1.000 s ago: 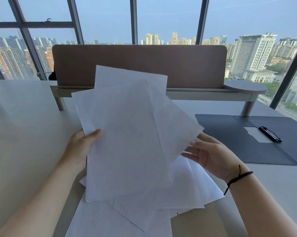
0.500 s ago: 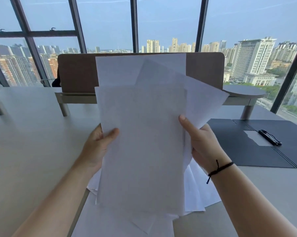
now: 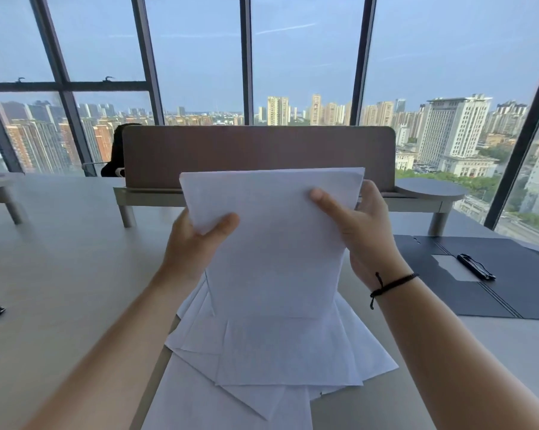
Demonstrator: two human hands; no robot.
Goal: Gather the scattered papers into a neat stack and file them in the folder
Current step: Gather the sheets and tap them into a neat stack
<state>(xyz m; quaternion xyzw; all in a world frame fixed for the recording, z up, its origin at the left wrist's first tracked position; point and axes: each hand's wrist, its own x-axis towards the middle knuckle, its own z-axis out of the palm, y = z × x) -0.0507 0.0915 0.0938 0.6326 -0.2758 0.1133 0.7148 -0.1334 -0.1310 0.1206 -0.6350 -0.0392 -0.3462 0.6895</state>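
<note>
Tall windows face a city skyline beyond the pale desk (image 3: 60, 259). Both hands hold a squared stack of papers (image 3: 274, 243) upright: left hand (image 3: 193, 246) and right hand (image 3: 364, 234) pinch its sides, thumbs in front. Loose sheets (image 3: 271, 361) lie fanned below the fingers; an open dark folder (image 3: 510, 283) lies right of the right hand.

Your left hand (image 3: 197, 243) and right hand (image 3: 359, 234) grip paper stack (image 3: 274, 243) upright above loose sheets (image 3: 280, 358); open folder (image 3: 510, 280) right of stack, on desk (image 3: 60, 274).
</note>
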